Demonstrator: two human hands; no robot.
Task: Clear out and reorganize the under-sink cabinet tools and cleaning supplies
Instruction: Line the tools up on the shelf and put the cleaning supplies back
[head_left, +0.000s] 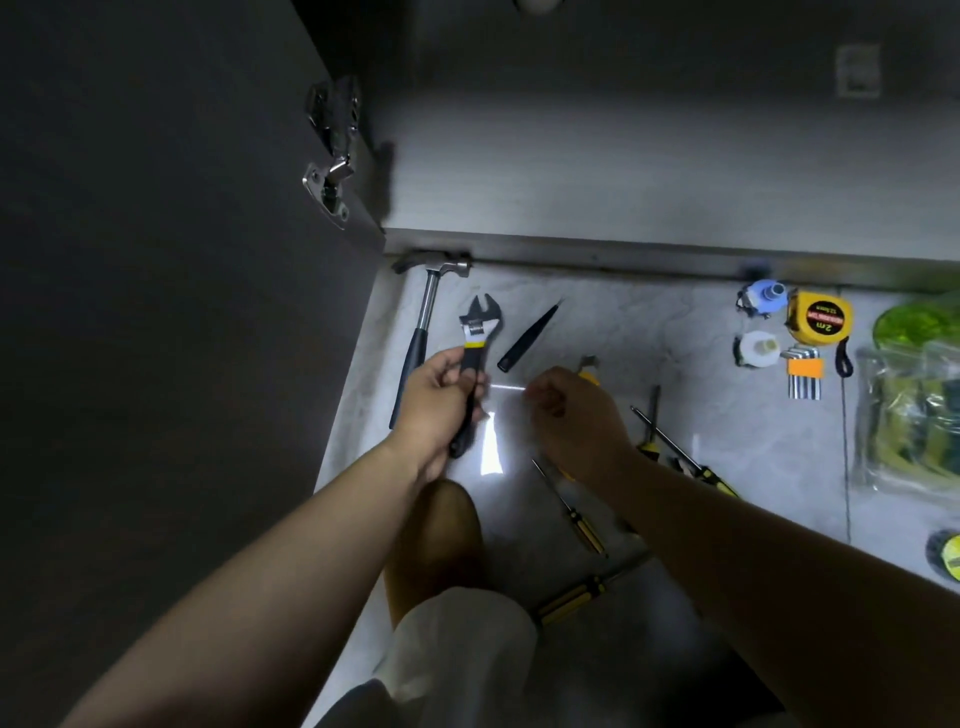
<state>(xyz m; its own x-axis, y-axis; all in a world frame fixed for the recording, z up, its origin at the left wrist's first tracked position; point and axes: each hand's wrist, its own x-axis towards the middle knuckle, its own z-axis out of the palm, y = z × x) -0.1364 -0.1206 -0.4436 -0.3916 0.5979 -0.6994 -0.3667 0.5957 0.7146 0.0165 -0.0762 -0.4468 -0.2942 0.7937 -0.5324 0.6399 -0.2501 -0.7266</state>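
On the pale marble floor (675, 332) before the open under-sink cabinet (623, 171), the left hand (439, 395) held the adjustable wrench (480, 325) off the ground, fingers and thumb wrapped round its black handle, with the steel jaw end pointing away toward the cabinet. The right hand (571, 410) hovered just beside it with its fingers curled inward. Whether it pinched anything could not be told, since a yellow-tipped tool showed only partly beyond the knuckles. The wrench looked like solid steel, so it would probably feel stiff, fairly heavy and head-weighted. The coated handle seemed the sensible place to grasp, as the bare metal head would likely be slicker and would pull the tool downward. A hammer (423, 322) lay near the cabinet door (156, 260), black tweezers (527, 338) lay just right of the wrench head, and several screwdrivers (576, 514) were scattered nearer the knees. Well to the right sat a yellow tape measure (818, 317) and a set of hex keys (804, 370) in an orange holder. As for containers, a clear plastic bag (904, 415) at the right edge held yellow-green items too blurred to name.
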